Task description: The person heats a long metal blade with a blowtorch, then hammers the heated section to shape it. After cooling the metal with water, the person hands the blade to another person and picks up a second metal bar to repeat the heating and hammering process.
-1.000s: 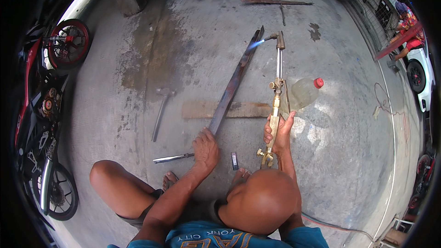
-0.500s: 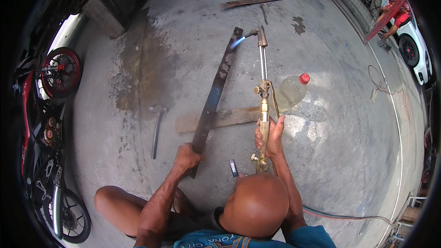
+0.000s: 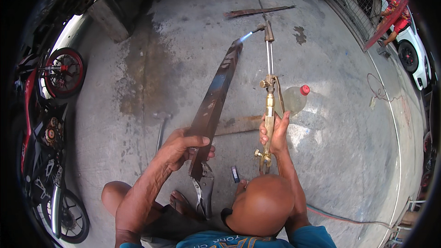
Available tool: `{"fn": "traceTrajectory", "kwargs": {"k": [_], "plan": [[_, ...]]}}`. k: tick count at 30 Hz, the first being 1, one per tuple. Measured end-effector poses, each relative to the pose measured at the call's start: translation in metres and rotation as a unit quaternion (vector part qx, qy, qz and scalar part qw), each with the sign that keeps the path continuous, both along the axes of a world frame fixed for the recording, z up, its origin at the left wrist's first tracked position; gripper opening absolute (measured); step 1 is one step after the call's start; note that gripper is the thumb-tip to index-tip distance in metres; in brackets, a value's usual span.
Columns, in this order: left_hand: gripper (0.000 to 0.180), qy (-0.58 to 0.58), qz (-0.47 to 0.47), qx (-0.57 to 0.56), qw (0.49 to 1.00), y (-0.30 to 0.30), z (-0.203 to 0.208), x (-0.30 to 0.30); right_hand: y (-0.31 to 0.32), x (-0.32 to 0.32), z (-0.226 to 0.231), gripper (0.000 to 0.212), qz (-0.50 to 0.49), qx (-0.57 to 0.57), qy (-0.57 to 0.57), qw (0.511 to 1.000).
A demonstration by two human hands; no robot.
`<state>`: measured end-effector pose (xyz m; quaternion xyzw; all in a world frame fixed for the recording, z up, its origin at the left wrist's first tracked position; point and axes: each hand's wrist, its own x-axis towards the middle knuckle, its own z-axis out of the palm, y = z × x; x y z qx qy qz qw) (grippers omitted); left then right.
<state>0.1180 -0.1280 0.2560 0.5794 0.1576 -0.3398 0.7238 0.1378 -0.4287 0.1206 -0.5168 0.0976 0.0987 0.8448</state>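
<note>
My left hand (image 3: 186, 149) is wrapped round the near part of a long brown steel angle bar (image 3: 215, 92), thumb on top. The bar slants up and away, and silver locking pliers (image 3: 203, 193) show at its near end. In my right hand (image 3: 274, 133) is a brass cutting torch (image 3: 269, 101), held by the handle with my thumb by the lever. A blue flame (image 3: 246, 36) from its tip meets the bar's far end. A clear bottle with a red cap (image 3: 305, 90) lies behind the torch. Below the bar is a wooden plank (image 3: 241, 125).
A hammer (image 3: 161, 131) lies left of the bar, partly hidden. Near my knees is a small dark block-shaped thing (image 3: 234, 173). Hoses (image 3: 344, 218) run off right. A motorcycle (image 3: 50, 133) stands left; a person (image 3: 394, 7) is near a white car (image 3: 413, 59) at far right.
The bar has been raised and turned, now showing its angled side and the pliers at its near end. My left hand moved up with its thumb over it. The flame is at the bar's tip.
</note>
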Motion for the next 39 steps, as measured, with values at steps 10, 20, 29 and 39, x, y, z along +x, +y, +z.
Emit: {"fn": "traceTrajectory", "kwargs": {"k": [10,20,29,39], "plan": [[0.071,-0.155,0.095,-0.081,0.980,0.027,0.054,0.043,0.008,0.028,0.044,0.094,-0.026,-0.016,-0.013,0.999],[0.066,-0.211,0.159,-0.016,0.964,0.038,0.060,0.063,0.020,0.036,0.042,0.095,-0.011,0.029,0.031,0.999],[0.079,-0.212,0.133,0.048,0.967,0.053,0.060,0.082,0.039,0.045,0.031,0.096,-0.025,0.012,0.081,0.996],[0.078,-0.308,0.118,0.115,0.937,0.034,0.064,0.084,0.041,0.039,0.012,0.095,-0.079,-0.028,0.076,0.994]]}}
